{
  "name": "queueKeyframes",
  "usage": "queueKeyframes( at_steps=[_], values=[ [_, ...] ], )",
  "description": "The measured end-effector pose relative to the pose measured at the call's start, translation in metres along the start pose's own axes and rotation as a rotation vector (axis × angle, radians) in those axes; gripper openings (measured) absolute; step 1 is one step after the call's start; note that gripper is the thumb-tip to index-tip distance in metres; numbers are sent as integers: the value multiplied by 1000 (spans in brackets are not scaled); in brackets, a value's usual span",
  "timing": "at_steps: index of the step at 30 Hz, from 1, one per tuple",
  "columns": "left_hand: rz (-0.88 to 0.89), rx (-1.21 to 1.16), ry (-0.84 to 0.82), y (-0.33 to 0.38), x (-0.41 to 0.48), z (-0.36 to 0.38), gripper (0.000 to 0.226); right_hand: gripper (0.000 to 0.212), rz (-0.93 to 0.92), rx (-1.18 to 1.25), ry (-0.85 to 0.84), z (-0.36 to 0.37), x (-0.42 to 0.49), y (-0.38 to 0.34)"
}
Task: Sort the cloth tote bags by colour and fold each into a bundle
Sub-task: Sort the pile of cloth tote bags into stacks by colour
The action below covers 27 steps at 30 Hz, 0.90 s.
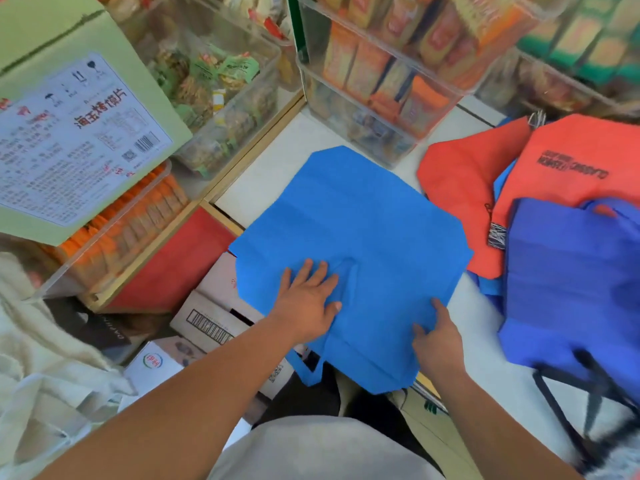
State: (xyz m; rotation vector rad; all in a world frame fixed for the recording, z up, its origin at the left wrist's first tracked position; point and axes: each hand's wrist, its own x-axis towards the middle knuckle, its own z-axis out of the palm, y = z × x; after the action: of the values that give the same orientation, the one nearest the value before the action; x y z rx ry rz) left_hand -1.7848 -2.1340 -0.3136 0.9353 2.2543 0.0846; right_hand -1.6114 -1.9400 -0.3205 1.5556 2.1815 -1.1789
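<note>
At the centre of the white counter (263, 181), a light-blue tote bag (363, 220) lies spread flat. The left hand (306, 299) presses on it at 7 o'clock, fingers straight and apart. The right hand (436, 337) sits on its near edge at 5 o'clock, thumb and forefinger extended; whether it grips the cloth cannot be determined. Red tote bags (460, 188) lie at 2 o'clock and a dark-blue tote bag (571, 289) at 3 o'clock.

A light blue tote bag (363, 220) is lying spread flat on the white table (263, 181), creased. Orange-red tote bags (460, 188) and a darker blue tote bag (571, 278) are lying heaped just right of it.
</note>
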Motion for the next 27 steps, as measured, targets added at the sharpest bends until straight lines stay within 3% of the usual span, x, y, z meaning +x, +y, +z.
queueKeyframes(
  at_steps=[6,9,13,19,24,27],
  values=[
    [-108,152,171,-2,-11,-2,55,76,46,-100,-126,22,0,-17],
    [-174,112,248,-12,-20,-9,57,90,-41,-95,-192,38,3,-53],
    [-177,4,232,-30,-24,-22,60,100,-210,-97,-314,53,4,-90],
    [-79,-23,258,-14,-21,-24,58,66,-277,-544,-222,13,2,-93],
    [125,-131,335,40,1,-20,50,49,-208,-307,-190,-24,-2,-68],
    [223,-162,274,88,18,-16,46,38,-134,-143,-107,-55,-7,-34]
  ],
)
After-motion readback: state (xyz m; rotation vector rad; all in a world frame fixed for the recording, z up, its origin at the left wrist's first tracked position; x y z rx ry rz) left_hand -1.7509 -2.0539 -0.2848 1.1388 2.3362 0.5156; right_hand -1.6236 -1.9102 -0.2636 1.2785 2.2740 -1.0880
